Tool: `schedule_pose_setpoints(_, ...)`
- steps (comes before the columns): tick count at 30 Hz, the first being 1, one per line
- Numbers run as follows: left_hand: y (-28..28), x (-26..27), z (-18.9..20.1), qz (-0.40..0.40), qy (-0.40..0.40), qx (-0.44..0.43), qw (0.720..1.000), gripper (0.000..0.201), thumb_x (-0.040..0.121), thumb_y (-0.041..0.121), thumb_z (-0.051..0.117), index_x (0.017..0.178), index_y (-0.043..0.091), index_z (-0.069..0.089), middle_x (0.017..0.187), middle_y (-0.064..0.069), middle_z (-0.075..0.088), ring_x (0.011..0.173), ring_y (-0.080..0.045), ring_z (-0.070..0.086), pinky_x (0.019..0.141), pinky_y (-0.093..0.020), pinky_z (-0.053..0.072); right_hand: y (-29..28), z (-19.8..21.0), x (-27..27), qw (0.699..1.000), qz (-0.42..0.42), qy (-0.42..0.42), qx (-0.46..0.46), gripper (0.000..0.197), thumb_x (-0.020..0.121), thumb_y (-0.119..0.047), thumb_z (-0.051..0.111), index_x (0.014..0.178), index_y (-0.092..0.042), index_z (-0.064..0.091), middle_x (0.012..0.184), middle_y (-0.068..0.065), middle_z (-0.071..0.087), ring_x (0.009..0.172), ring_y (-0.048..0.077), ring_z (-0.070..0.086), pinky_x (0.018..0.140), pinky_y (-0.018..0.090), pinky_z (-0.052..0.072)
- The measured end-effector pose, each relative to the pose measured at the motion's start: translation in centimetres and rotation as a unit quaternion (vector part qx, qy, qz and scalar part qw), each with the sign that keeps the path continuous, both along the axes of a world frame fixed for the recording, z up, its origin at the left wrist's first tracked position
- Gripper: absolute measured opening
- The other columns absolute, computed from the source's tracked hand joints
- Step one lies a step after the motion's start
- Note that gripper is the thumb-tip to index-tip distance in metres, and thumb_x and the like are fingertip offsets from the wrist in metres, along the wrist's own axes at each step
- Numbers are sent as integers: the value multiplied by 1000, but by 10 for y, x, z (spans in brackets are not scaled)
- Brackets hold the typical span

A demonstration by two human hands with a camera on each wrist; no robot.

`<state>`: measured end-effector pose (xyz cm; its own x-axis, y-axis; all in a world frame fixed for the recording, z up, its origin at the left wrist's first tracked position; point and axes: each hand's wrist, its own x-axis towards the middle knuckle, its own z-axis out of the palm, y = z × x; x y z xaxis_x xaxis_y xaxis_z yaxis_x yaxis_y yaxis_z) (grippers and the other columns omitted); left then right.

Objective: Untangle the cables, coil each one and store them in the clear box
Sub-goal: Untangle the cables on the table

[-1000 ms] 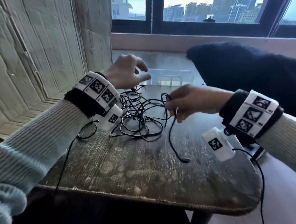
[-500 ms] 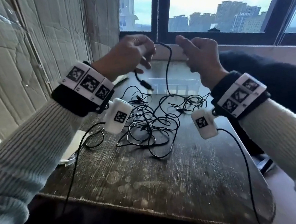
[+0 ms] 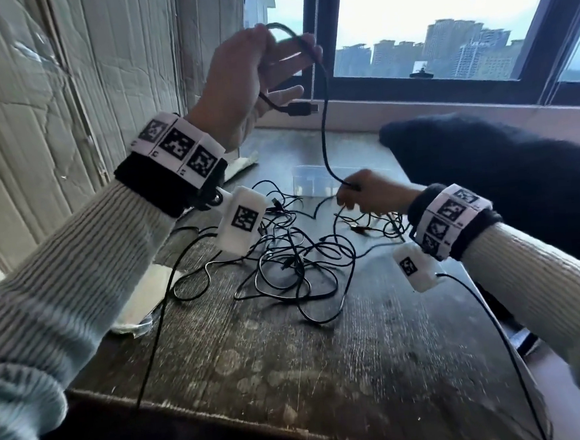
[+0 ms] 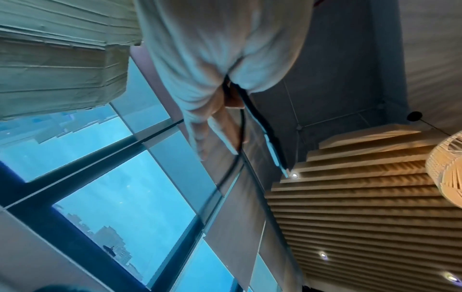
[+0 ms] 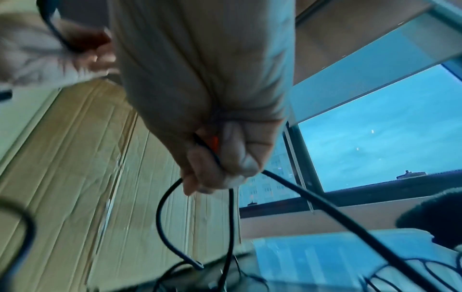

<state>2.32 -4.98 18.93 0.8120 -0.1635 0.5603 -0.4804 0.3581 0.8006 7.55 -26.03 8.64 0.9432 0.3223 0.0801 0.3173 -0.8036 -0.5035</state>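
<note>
A black USB cable (image 3: 325, 121) runs from my raised left hand (image 3: 254, 71) down to my right hand (image 3: 365, 194). The left hand holds the cable's end loop high in front of the window, its plug (image 3: 299, 109) hanging just below the fingers. My right hand pinches the same cable (image 5: 212, 152) low over the table, close to the clear box (image 3: 313, 180). A tangle of thin black cables (image 3: 295, 264) lies on the worn wooden table (image 3: 361, 369) between my arms. In the left wrist view the cable (image 4: 252, 110) passes between my fingers.
Cardboard sheets (image 3: 50, 99) line the left wall. A dark fabric heap (image 3: 501, 170) sits at the table's right back. The window sill (image 3: 411, 108) runs behind the box. Flat whitish packaging (image 3: 143, 305) lies at the table's left edge.
My left hand has risen higher with the cable end. My right hand has dropped from beside it down to the table, sliding along the cable, which now hangs stretched between them.
</note>
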Motion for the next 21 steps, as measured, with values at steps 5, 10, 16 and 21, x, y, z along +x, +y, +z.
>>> schedule_pose_setpoints(5,2,10,-5,106,9,-12,994,19,99,28,44,91,12,43,62,5,53,55,-14,48,60,-34,46,4,76,-13,968,-7,-204,148,26,91,0,52,73,-17,60,78,-1,59,57,3,52,49,17,45)
schedule_pose_setpoints(10,-5,17,-14,229,-112,332,908,104,54,52,85,136,11,36,100,7,58,89,-5,60,75,-14,51,21,129,-35,905,71,-334,252,14,82,-4,61,87,-17,63,85,-5,64,80,2,62,73,17,51)
schedule_pose_setpoints(16,-21,34,-28,106,-132,478,862,51,71,47,78,94,3,70,90,-13,71,81,-16,64,76,-31,52,47,127,-55,885,174,-300,311,23,78,7,63,101,3,66,82,5,65,72,4,62,71,28,57)
schedule_pose_setpoints(21,-1,35,-15,154,-89,496,850,23,96,28,54,79,18,65,54,13,59,42,-2,44,43,-17,37,19,117,-48,920,107,-254,280,44,76,-19,73,118,-9,62,117,3,63,96,16,67,82,36,58)
